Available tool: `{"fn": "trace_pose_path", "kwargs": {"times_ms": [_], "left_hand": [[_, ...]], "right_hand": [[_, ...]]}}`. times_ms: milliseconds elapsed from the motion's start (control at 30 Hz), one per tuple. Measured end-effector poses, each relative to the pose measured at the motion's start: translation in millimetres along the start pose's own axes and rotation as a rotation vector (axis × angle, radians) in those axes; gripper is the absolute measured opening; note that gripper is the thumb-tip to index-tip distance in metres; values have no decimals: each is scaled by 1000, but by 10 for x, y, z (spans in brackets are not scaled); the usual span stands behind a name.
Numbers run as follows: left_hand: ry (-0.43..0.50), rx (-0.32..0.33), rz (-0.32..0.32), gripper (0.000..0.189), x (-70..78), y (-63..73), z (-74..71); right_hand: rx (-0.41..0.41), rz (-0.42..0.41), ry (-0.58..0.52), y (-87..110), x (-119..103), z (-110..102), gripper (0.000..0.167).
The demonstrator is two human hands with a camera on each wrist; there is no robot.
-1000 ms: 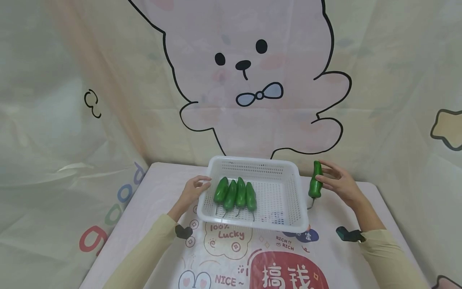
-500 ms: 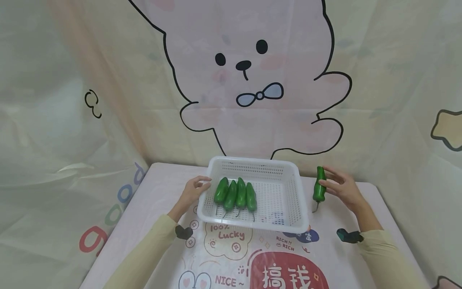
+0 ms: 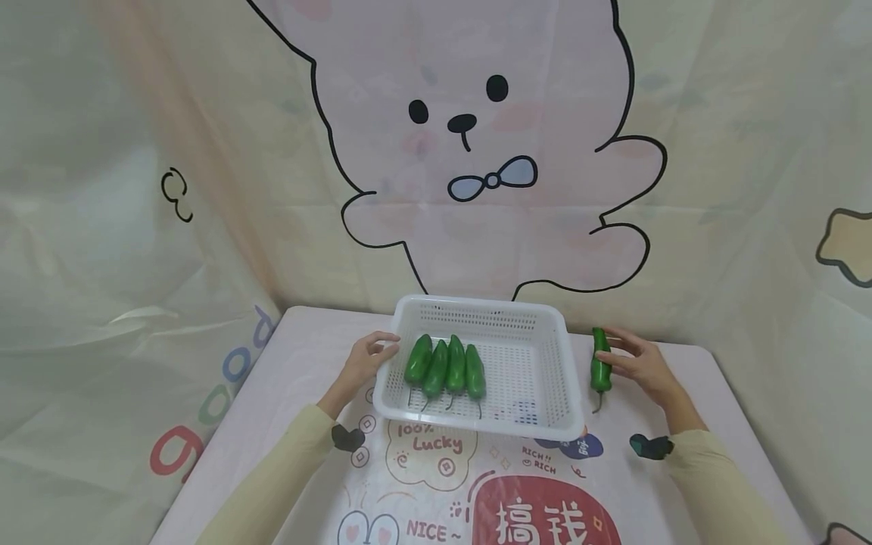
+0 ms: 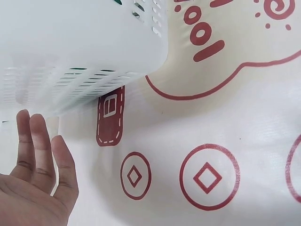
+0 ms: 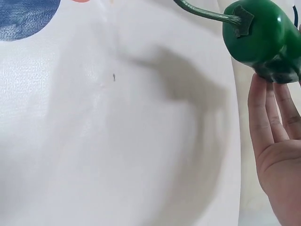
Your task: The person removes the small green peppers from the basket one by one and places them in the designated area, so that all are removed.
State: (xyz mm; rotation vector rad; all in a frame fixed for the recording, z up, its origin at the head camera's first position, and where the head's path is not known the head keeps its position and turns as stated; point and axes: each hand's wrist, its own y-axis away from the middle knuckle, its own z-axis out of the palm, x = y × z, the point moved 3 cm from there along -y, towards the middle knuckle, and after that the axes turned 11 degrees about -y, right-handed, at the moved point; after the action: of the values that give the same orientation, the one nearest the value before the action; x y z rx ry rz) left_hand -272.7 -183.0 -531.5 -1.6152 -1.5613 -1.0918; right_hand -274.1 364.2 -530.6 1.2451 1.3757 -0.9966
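A white perforated plastic basket stands on the table with several green peppers lying side by side in its left half, stems toward me. My left hand is at the basket's left rim. In the left wrist view, loosely extended fingers reach up to the basket's outer wall. To the right of the basket, my right hand holds another green pepper by its upper part, stem pointing down. In the right wrist view, fingertips press against this pepper, and its shadow falls on the table apart from it.
The table has a printed white cover with lettering and a red patch. Behind it hangs a cloth backdrop with a cartoon bear, right at the table's far edge. More cloth closes in both sides.
My right hand has lowered the held pepper toward the table, shifting first right, then slightly back left. The left hand, basket and peppers in it have stayed put.
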Motion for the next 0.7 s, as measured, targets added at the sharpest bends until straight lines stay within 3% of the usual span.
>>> {"fn": "trace_pose_path", "kwargs": {"times_ms": [267,700], "left_hand": [[20,-5,8,30,-7,-13,-1],[18,0,0,30,-8,-11,7]], "right_hand": [[-30,32,-42,-48,20,43,73],[-2,125,57,-135,170,106,77]]}}
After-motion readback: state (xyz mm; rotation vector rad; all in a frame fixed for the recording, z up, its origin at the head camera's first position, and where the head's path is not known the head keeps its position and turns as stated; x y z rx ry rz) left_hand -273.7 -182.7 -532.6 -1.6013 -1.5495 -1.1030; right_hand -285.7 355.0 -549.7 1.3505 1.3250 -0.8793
